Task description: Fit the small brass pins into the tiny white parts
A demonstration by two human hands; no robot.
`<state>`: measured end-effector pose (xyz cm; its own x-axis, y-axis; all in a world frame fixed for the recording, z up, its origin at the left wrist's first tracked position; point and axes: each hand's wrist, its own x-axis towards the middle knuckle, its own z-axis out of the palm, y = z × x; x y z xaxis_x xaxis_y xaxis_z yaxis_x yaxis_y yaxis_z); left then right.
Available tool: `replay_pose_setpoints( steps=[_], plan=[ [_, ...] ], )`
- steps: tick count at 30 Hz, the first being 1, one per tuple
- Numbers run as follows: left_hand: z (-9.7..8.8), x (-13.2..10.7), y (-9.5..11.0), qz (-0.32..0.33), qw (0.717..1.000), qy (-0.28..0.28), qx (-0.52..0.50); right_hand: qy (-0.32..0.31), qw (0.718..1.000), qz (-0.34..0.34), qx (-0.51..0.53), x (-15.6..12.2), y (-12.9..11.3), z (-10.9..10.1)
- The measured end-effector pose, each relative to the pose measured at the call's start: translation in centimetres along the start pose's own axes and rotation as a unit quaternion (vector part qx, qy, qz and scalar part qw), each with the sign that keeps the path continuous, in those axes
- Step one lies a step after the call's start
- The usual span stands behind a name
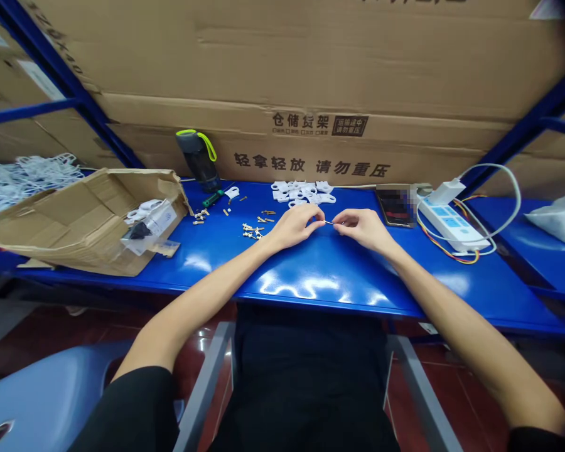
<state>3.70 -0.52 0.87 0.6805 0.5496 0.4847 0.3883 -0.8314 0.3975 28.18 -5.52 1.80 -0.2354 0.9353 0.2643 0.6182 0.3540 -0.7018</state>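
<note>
My left hand and my right hand rest on the blue table, fingertips almost meeting. Both are pinched on a thin metal pin that spans the small gap between them. Just beyond my hands lies a pile of white plastic parts. Several small brass-coloured pieces are scattered left of my left hand.
An open cardboard box with bagged white parts sits at the left. A dark bottle with a green loop and a green-handled screwdriver stand behind. A phone and a white power strip with cables lie right. Large cartons form the back wall.
</note>
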Motion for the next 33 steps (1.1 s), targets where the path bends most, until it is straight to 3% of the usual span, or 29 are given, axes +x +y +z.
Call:
replay_pose_setpoints(
  steps=[9,33],
  plan=[
    [-0.3,0.1,0.2,0.008,1.000,0.002,-0.007,-0.006,0.991,0.039,0.124,0.2,-0.2,0.2],
    [-0.1,0.1,0.5,-0.028,0.999,0.022,-0.030,0.034,0.975,0.061,0.209,0.1,-1.2,0.0]
  ],
)
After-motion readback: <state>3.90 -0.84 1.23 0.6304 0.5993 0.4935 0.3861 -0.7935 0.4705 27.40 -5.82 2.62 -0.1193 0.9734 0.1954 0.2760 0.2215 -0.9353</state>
